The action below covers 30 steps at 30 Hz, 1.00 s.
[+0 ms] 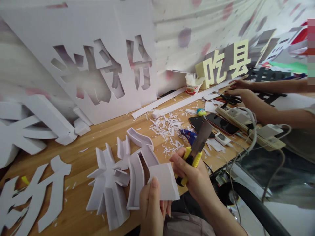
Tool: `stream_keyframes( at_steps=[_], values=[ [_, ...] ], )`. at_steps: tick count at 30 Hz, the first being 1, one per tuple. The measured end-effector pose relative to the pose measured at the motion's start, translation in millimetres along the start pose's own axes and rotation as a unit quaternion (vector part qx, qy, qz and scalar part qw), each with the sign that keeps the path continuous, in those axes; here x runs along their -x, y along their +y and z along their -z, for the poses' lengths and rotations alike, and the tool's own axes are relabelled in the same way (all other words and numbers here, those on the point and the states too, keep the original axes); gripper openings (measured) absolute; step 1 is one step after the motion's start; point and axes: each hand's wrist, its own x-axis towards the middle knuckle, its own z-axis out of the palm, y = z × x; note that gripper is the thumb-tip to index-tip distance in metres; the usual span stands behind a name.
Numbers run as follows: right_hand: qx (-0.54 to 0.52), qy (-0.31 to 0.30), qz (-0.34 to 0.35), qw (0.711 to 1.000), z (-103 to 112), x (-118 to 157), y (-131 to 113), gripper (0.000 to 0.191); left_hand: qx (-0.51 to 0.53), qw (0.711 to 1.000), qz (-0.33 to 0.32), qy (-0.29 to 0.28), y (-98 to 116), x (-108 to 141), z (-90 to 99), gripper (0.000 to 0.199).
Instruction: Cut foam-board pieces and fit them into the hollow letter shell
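Note:
My left hand (152,205) pinches a small white foam-board piece (162,182), its thumb flat on the top face. Beside it, my right hand (193,175) is wrapped round a yellow-and-black utility knife (190,160). The knife's wide blade (203,136) sticks out, pointing up and away from me. Apart from the board piece by a small gap, the right-hand fingers sit close to its right edge. Just beyond my left hand stands a white character with raised side walls (110,190), partly hidden by the held piece.
Flat white cut-out letters (55,183) lie left. A white board with cut-out openings (118,19) leans behind. Scraps (169,127), a blue glue gun (188,135), phones (222,123), a power strip (236,116) and a paper cup (193,88) are right. Another person's hands (242,90) work there.

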Motion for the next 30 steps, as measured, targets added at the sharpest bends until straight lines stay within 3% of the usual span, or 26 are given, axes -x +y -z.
stream_keyframes(
  at_steps=[3, 6, 8, 12, 13, 15, 17, 19, 20, 22, 23, 25, 27, 30],
  values=[
    [0.013, 0.042, 0.017, 0.999, 9, -4, 3, 0.046, 0.042, 0.999, -0.028, -0.017, 1, -7, 2.3, 0.070],
    [0.021, 0.033, 0.011, 0.999, 10, -1, 4, 0.051, 0.063, 0.996, -0.052, -0.023, 5, -10, 3.0, 0.064],
    [0.015, 0.005, -0.011, 1.000, 5, 6, 3, 0.048, 0.020, 0.998, -0.063, -0.022, 6, -10, 3.7, 0.061],
    [-0.042, -0.110, -0.116, 0.986, -4, 16, -1, 0.045, -0.114, 0.989, -0.088, -0.026, 4, -13, 12.8, 0.054],
    [-0.048, -0.134, -0.129, 0.981, -3, 15, -2, 0.043, -0.120, 0.988, -0.080, -0.058, 4, -16, 17.6, 0.054],
    [-0.035, -0.191, -0.127, 0.973, 4, 9, -4, 0.038, -0.081, 0.979, -0.032, -0.187, 7, -23, 29.5, 0.065],
    [0.005, -0.260, -0.114, 0.959, 14, 2, -6, 0.034, -0.011, 0.936, 0.041, -0.348, 11, -31, 42.1, 0.082],
    [0.059, -0.323, -0.117, 0.937, 21, -3, -7, 0.030, 0.009, 0.893, 0.099, -0.440, 13, -36, 51.2, 0.082],
    [0.085, -0.342, -0.121, 0.928, 22, -4, -8, 0.028, -0.008, 0.889, 0.118, -0.443, 13, -37, 53.4, 0.075],
    [0.134, -0.341, -0.105, 0.924, 20, -4, -8, 0.025, -0.084, 0.916, 0.123, -0.372, 12, -34, 52.8, 0.047],
    [0.168, -0.316, -0.077, 0.930, 18, -2, -8, 0.023, -0.133, 0.933, 0.105, -0.316, 12, -31, 50.2, 0.034],
    [0.278, -0.233, 0.019, 0.932, 14, 2, -7, 0.016, -0.228, 0.950, 0.022, -0.210, 13, -26, 42.9, 0.025],
    [0.422, -0.167, 0.115, 0.884, 14, 5, -4, 0.015, -0.302, 0.936, -0.096, -0.151, 16, -23, 35.8, 0.022],
    [0.566, -0.149, 0.190, 0.788, 17, 8, 3, 0.014, -0.363, 0.901, -0.212, -0.109, 18, -24, 30.6, 0.017]
  ],
)
